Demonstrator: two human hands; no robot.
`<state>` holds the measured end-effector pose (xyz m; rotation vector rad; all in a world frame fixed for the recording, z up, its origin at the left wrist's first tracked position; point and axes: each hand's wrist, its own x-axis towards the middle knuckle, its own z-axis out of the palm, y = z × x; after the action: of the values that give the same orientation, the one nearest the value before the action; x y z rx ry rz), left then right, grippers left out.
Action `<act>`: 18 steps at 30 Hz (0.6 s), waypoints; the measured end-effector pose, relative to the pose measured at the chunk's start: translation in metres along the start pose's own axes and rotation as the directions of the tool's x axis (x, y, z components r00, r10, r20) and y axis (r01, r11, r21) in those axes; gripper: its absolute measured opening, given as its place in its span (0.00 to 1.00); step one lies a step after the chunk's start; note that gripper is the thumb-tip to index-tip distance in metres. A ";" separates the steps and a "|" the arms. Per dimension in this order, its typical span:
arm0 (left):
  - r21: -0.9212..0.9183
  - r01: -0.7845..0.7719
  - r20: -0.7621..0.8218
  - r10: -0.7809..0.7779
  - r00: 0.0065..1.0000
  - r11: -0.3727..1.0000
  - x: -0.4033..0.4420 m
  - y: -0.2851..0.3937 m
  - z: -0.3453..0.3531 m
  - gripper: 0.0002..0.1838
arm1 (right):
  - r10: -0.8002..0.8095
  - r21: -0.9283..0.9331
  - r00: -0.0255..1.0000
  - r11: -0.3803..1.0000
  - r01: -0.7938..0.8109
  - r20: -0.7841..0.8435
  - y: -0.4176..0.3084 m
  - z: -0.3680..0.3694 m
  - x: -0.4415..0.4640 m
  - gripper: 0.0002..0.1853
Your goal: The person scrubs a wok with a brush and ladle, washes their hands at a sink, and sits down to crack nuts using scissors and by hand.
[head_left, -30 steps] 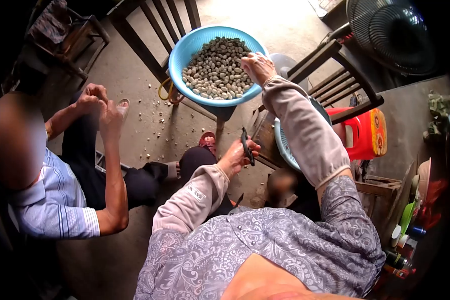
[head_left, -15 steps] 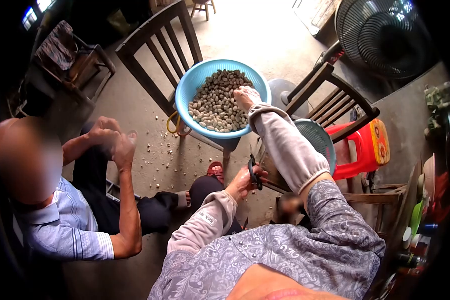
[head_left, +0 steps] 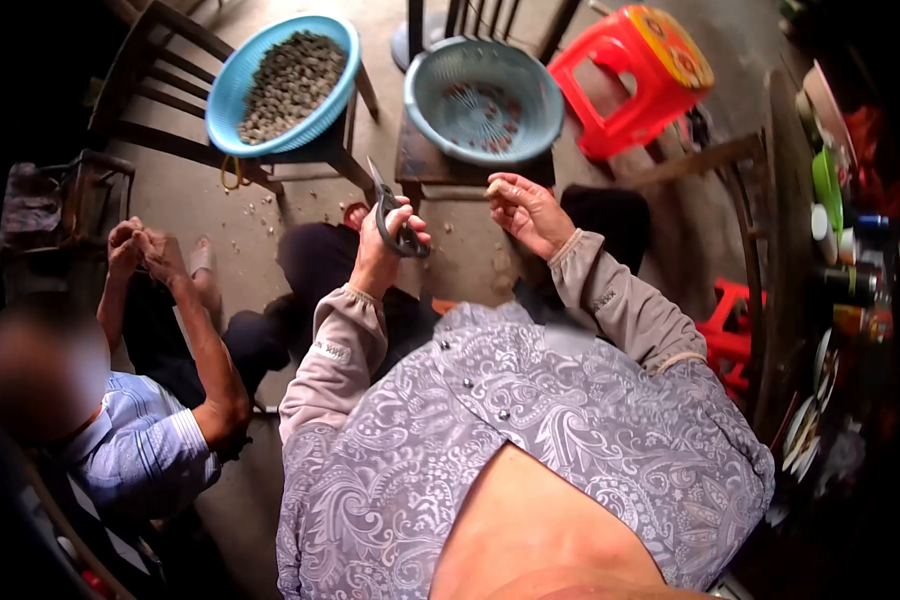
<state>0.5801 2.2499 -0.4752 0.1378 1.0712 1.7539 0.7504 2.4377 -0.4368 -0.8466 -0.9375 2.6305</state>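
Black-handled scissors [head_left: 402, 240] are gripped in my left hand [head_left: 378, 245], their blades pointing up and away. My right hand [head_left: 532, 214] pinches a small pale nut [head_left: 495, 188] between thumb and fingertips, apart from the scissors. Beyond my right hand, a blue-grey colander [head_left: 425, 110] holds a few reddish-brown pieces and rests on a wooden chair. To the left of it, a light-blue basket [head_left: 222, 115] full of brownish nuts [head_left: 292, 85] stands on another chair.
At the left sits a co-worker [head_left: 135, 430] with both hands [head_left: 150, 250] together. A red plastic stool [head_left: 595, 100] stands right of the colander. Shell bits lie on the floor [head_left: 260, 225]. A cluttered table with a green bowl [head_left: 827, 190] is at the far right.
My right hand has come back from the nut basket with a nut between its fingers. My view has tilted down and turned right, bringing the colander into full sight.
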 end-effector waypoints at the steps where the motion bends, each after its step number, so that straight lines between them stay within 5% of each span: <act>1: 0.074 -0.017 0.029 0.015 0.999 0.997 -0.020 -0.008 0.017 0.17 | 0.007 0.116 1.000 0.993 -0.008 0.005 0.010 -0.022 -0.008 0.07; 3: 0.501 -0.066 0.132 -0.001 0.991 0.863 -0.049 -0.018 0.038 0.15 | 0.014 0.247 0.999 0.969 -0.005 -0.034 0.027 -0.050 -0.022 0.07; 5: 0.829 -0.226 0.227 0.062 0.972 0.512 -0.065 -0.039 0.049 0.18 | 0.024 0.340 0.999 0.940 -0.009 -0.040 0.042 -0.071 -0.029 0.07; 9: 0.860 -0.498 0.509 0.259 0.821 -0.112 -0.074 -0.077 0.058 0.21 | 0.011 0.445 1.000 0.895 -0.014 0.009 0.060 -0.088 -0.037 0.07; 12: 0.844 -0.479 0.525 0.188 0.830 -0.241 -0.074 -0.089 0.060 0.23 | -0.004 0.477 0.996 0.878 -0.039 0.088 0.068 -0.091 -0.042 0.08; 18: 0.865 -0.410 0.449 0.081 0.890 -0.290 -0.072 -0.091 0.067 0.30 | 0.014 0.398 0.995 0.916 -0.053 0.101 0.077 -0.086 -0.046 0.11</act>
<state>0.7136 2.2383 -0.4731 1.7321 2.1837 0.5284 0.8375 2.4044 -0.5193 -0.6409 -0.3751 2.7683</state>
